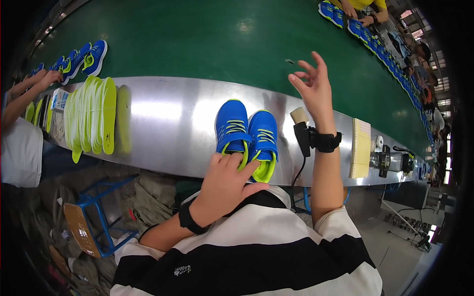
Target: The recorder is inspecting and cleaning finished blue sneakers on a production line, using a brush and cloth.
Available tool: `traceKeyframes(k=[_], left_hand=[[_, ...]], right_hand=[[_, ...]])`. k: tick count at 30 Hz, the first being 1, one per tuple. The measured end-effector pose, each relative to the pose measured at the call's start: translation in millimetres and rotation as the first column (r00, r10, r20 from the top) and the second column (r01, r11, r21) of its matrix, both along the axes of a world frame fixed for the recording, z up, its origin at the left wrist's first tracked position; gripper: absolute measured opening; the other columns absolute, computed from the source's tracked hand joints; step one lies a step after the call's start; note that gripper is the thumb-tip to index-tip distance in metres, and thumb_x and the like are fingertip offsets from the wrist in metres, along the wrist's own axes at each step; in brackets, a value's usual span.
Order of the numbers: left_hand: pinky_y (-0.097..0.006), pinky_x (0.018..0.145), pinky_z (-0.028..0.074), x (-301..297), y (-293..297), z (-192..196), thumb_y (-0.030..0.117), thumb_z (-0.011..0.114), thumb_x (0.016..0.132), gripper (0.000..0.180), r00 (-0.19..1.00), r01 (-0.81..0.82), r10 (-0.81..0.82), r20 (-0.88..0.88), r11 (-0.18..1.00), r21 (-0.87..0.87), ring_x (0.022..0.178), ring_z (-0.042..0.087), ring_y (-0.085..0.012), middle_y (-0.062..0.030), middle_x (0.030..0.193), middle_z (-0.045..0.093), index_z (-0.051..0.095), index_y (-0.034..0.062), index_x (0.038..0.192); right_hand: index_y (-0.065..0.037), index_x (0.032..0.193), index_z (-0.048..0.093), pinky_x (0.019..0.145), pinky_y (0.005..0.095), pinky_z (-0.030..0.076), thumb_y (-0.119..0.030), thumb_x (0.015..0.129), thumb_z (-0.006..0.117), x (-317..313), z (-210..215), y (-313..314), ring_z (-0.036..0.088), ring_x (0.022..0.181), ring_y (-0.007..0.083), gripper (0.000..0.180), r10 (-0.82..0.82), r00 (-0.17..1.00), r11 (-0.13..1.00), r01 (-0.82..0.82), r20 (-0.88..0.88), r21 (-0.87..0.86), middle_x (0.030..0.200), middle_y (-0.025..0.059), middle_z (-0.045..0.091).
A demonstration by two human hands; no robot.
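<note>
A pair of blue shoes with lime laces and lining stands side by side on the metal table edge, a left shoe and a right shoe, toes pointing away from me. My left hand is at their heel ends, its fingers hooked into the collars and its thumb out to the side; the fingertips are hidden inside. Raised over the far edge of the metal strip, my right hand has its fingers apart and holds nothing. A tiny dark piece appears just left of its fingers, in the air or on the green surface; I cannot tell which.
Lime insoles stand in a row at the left, beside a small box. A yellow pad and a tape roll lie at the right. Beyond runs a green belt with blue shoes; co-workers' hands are at both sides.
</note>
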State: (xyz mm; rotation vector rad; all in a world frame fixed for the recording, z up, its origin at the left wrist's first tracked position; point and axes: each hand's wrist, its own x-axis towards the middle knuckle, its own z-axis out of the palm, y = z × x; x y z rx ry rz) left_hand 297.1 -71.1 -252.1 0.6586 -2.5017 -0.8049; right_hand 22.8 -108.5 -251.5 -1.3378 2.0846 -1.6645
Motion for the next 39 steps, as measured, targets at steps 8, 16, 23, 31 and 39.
traceKeyframes(k=[8, 16, 23, 31, 39], left_hand=[[-0.030, 0.064, 0.052, 34, -20, -14, 0.009, 0.069, 0.084, 0.038, 0.924, -0.346, 0.381, 0.018, 0.816, 0.463, 0.079, 0.058, -0.0193, -0.0115, 0.098, 0.059, 0.053, -0.0007, 0.118], [-0.027, 0.088, 0.047, 34, -34, -41, 0.002, 0.048, 0.093, 0.041, 0.920, -0.039, 0.354, -0.170, 0.512, 0.858, 0.101, 0.057, -0.0137, -0.0097, 0.115, 0.057, 0.039, -0.0041, 0.133], [-0.028, 0.101, 0.038, 14, -30, -44, 0.012, 0.037, 0.097, 0.048, 0.794, 0.220, 0.539, -0.281, 0.176, 0.959, 0.117, 0.050, -0.0139, -0.0065, 0.131, 0.051, 0.032, 0.0049, 0.144], [-0.038, 0.105, 0.038, 4, -34, -33, 0.018, 0.035, 0.098, 0.052, 0.699, 0.431, 0.603, -0.384, 0.074, 0.900, 0.128, 0.044, -0.0195, -0.0049, 0.142, 0.041, 0.023, 0.0158, 0.149], [-0.038, 0.101, 0.041, 8, -33, -14, -0.003, 0.054, 0.088, 0.053, 0.640, 0.179, 0.511, -0.573, 0.626, 0.759, 0.121, 0.047, -0.0226, -0.0138, 0.132, 0.042, 0.029, 0.0103, 0.132]], right_hand=[[-0.003, 0.141, 0.036, 0.072, 0.0257, 0.049, -0.028, 0.082, 0.075, 49, 1, 142, 0.057, 0.088, 0.0149, 0.075, 0.185, 0.887, 0.730, -0.412, 0.423, 0.545, 0.106, 0.0094, 0.057], [0.004, 0.133, 0.044, 0.079, 0.0259, 0.048, -0.006, 0.089, 0.048, 91, -31, 134, 0.060, 0.089, 0.0139, 0.046, 0.119, 0.759, 0.852, -0.409, 0.640, 0.326, 0.108, 0.0106, 0.061], [-0.004, 0.131, 0.049, 0.085, 0.0286, 0.051, -0.027, 0.099, 0.043, 103, -33, 114, 0.063, 0.096, 0.0161, 0.040, 0.178, 0.254, 0.939, -0.333, 0.951, -0.087, 0.113, 0.0086, 0.063], [-0.004, 0.138, 0.040, 0.089, 0.0261, 0.046, -0.006, 0.088, 0.038, 95, -26, 94, 0.056, 0.100, 0.0114, 0.050, 0.303, -0.012, 0.925, -0.238, 0.953, -0.297, 0.119, 0.0061, 0.056], [-0.004, 0.148, 0.029, 0.106, 0.0317, 0.034, 0.001, 0.081, 0.046, 95, 7, 93, 0.045, 0.125, 0.0217, 0.070, 0.316, 0.618, 0.947, -0.249, 0.720, -0.202, 0.140, 0.0137, 0.041]])
